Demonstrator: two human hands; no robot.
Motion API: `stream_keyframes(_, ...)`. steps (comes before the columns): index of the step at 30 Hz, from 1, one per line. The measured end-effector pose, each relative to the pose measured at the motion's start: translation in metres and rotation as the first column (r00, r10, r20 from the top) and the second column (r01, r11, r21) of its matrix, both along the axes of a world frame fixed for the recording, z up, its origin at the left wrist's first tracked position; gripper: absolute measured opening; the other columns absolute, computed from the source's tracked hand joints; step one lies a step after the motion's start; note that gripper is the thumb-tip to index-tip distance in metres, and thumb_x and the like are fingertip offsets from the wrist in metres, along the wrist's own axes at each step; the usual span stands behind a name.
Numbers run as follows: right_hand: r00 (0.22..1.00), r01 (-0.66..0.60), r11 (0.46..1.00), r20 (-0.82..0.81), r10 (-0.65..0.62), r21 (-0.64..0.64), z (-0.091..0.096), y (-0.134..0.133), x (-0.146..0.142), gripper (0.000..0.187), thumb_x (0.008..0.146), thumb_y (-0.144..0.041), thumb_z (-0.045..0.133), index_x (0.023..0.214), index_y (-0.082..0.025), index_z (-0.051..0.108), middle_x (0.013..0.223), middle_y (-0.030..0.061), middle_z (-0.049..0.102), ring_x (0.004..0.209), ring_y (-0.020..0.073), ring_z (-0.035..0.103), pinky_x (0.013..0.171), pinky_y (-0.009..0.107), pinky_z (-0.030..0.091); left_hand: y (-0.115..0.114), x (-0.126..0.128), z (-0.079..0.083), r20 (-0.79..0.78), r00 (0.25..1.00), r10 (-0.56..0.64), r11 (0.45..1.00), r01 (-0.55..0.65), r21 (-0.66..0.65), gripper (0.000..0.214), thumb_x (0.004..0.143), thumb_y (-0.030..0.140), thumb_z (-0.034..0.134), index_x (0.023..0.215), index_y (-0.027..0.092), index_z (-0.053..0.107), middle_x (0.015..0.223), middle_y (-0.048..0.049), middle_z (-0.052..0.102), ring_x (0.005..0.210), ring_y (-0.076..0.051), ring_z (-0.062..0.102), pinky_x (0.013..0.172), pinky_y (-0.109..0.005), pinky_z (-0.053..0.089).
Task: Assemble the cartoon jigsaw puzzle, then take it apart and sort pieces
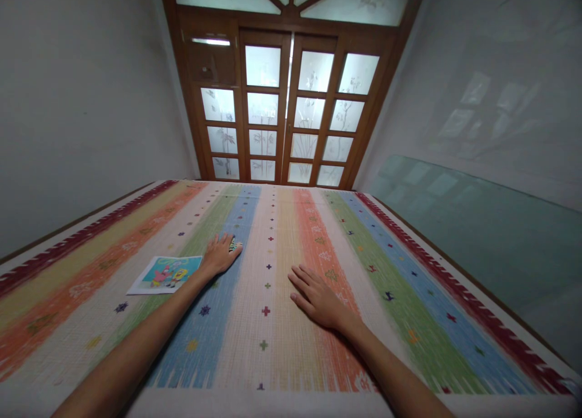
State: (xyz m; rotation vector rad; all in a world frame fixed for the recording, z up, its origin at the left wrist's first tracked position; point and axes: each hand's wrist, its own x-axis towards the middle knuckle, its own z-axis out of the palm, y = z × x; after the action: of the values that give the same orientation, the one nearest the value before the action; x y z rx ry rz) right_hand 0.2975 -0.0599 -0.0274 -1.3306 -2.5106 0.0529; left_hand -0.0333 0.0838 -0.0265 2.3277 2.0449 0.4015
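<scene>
My left hand [220, 257] lies palm down on the blue and green stripes of a cloth, fingers stretched forward and thumb out to the side. Between its thumb and index finger shows a small green, black and white patterned thing [233, 245]; the hand partly covers it, and its kind is too small to tell. Just left of that wrist lies a printed picture [168, 273] with cartoon figures on a turquoise ground. My right hand [318, 296] rests flat on the yellow and orange stripes, fingers extended, holding nothing.
A striped cloth [245, 339] with small woven motifs covers the wide table. Beyond its far edge stand wooden doors [286, 108] with frosted panes. A pale green glass-like panel [477, 224] leans along the right wall; a plain wall [91, 102] is on the left.
</scene>
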Motion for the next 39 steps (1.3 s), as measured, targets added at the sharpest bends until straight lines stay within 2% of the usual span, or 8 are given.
stream_keyframes(3,1.000,0.002,1.000,0.013,-0.002,0.002,0.002,-0.001,0.000,0.053,0.106,-0.039,0.045,0.153,-0.016,0.053,0.160,0.0141,0.046,0.151,0.0300,0.042,0.125,0.053,0.034,0.001,0.003,0.001,-0.006,1.000,-0.008,1.000,0.008,-0.015,0.063,0.101,0.053,0.041,0.149,0.015,0.053,0.160,-0.0163,0.046,0.151,-0.043,0.035,0.122,-0.061,0.028)
stream_keyframes(11,1.000,-0.006,1.000,-0.011,0.006,-0.004,0.004,-0.001,-0.001,0.052,0.106,-0.040,0.045,0.153,-0.018,0.053,0.160,0.0137,0.047,0.150,0.0301,0.042,0.125,0.054,0.034,-0.003,0.021,0.001,-0.007,0.999,-0.052,0.998,0.052,-0.018,0.061,0.103,0.049,0.038,0.150,0.013,0.051,0.159,-0.0186,0.046,0.152,-0.043,0.034,0.122,-0.061,0.027)
stream_keyframes(18,1.000,0.003,1.000,0.004,-0.003,-0.015,0.005,-0.001,-0.001,0.052,0.106,-0.038,0.046,0.152,-0.015,0.054,0.161,0.0152,0.045,0.151,0.0303,0.041,0.125,0.054,0.034,-0.020,0.045,0.003,0.010,0.987,-0.157,0.987,0.158,-0.036,0.061,0.104,0.049,0.039,0.150,0.010,0.051,0.162,-0.0199,0.041,0.153,-0.043,0.030,0.123,-0.060,0.027)
stream_keyframes(23,0.997,-0.018,1.000,-0.078,0.018,0.009,0.001,0.001,0.002,0.049,0.106,-0.037,0.049,0.147,-0.014,0.058,0.157,0.0176,0.050,0.148,0.0314,0.046,0.122,0.055,0.038,-0.040,0.068,0.001,0.026,0.961,-0.275,0.961,0.276,-0.029,0.059,0.106,0.048,0.041,0.152,0.013,0.049,0.163,-0.0173,0.040,0.155,-0.040,0.029,0.125,-0.058,0.026)
stream_keyframes(29,0.981,0.016,0.993,-0.195,0.008,0.118,-0.001,0.005,0.008,0.039,0.106,-0.031,0.047,0.136,-0.015,0.066,0.145,0.0172,0.063,0.137,0.0294,0.057,0.116,0.050,0.047,-0.074,0.097,-0.002,0.040,0.883,-0.467,0.884,0.468,-0.016,0.058,0.106,0.048,0.043,0.154,0.014,0.047,0.164,-0.0155,0.040,0.155,-0.038,0.028,0.126,-0.054,0.025)
stream_keyframes(35,0.962,0.023,0.982,-0.273,0.030,0.189,0.004,0.008,0.011,0.035,0.106,-0.025,0.044,0.126,-0.012,0.069,0.130,0.0179,0.071,0.125,0.0284,0.064,0.109,0.049,0.052,-0.109,0.114,-0.002,0.062,0.761,-0.645,0.763,0.646,0.005,0.059,0.107,0.051,0.042,0.157,0.019,0.043,0.164,-0.0123,0.041,0.155,-0.036,0.030,0.126,-0.053,0.027)
stream_keyframes(39,0.952,0.037,0.979,-0.303,0.026,0.200,0.006,0.007,0.011,0.033,0.106,-0.023,0.043,0.123,-0.014,0.070,0.125,0.0162,0.073,0.118,0.0278,0.066,0.104,0.049,0.054,-0.117,0.115,-0.002,0.156,0.662,-0.733,0.673,0.739,0.024,0.062,0.106,0.049,0.045,0.159,0.018,0.039,0.162,-0.0147,0.043,0.154,-0.037,0.030,0.126,-0.057,0.027)
